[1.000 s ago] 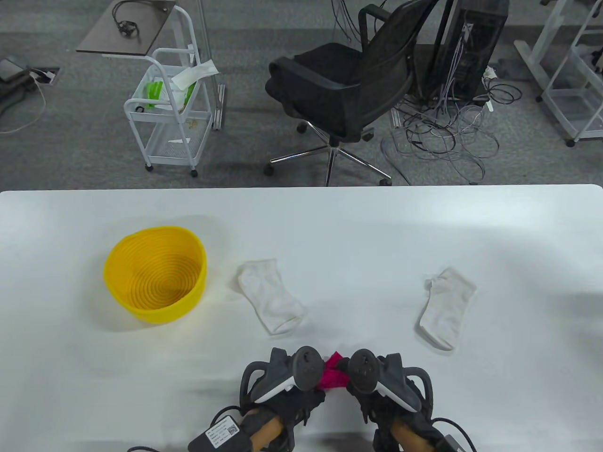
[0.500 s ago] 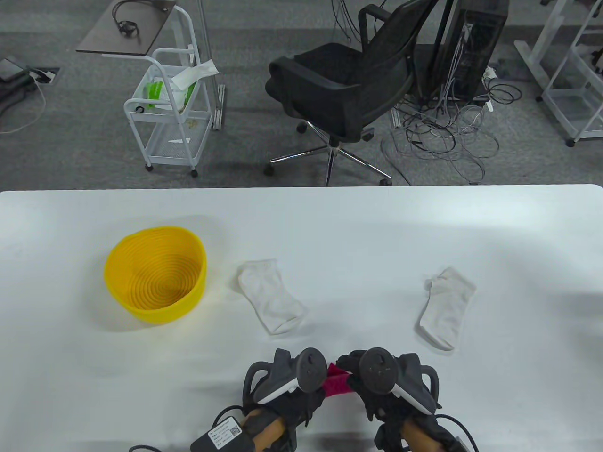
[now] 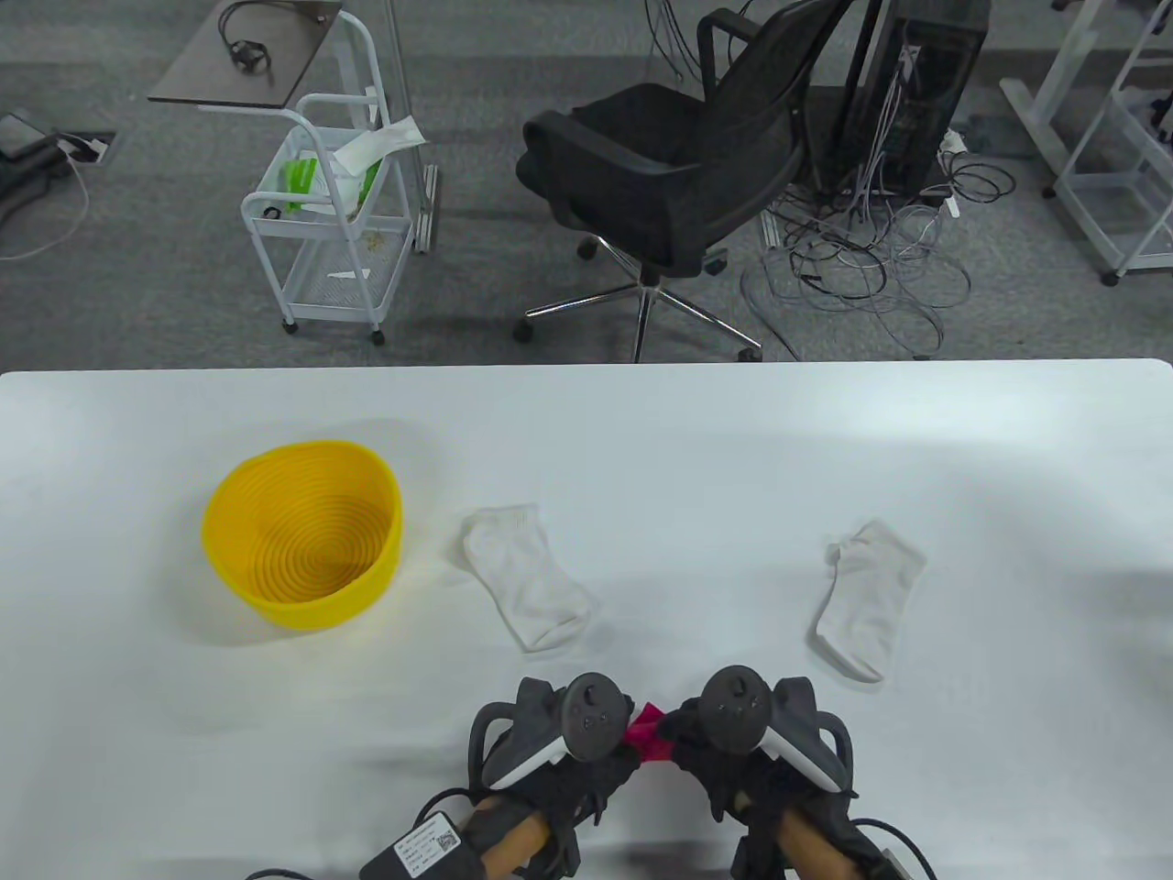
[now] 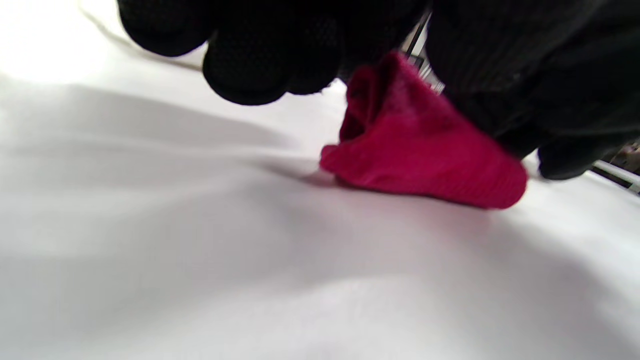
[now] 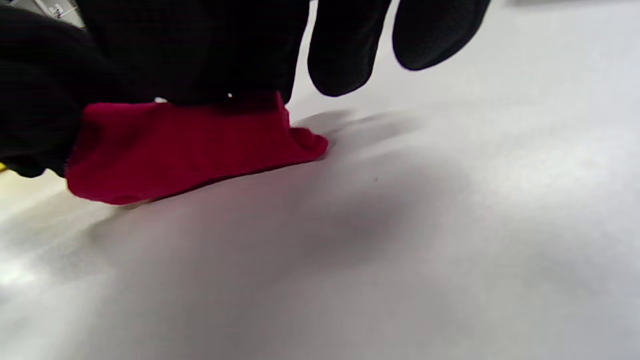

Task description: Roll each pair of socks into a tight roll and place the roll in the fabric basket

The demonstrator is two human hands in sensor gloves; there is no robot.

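Red sock bundle (image 3: 644, 733) at the table's near edge, pinched between my left hand (image 3: 573, 747) and right hand (image 3: 733, 747); both sets of fingers curl onto it. Rolling appears underway; next, tighten, then carry left to the yellow basket (image 3: 302, 547). Trackers hide the fingertips; the number of red socks is unclear.
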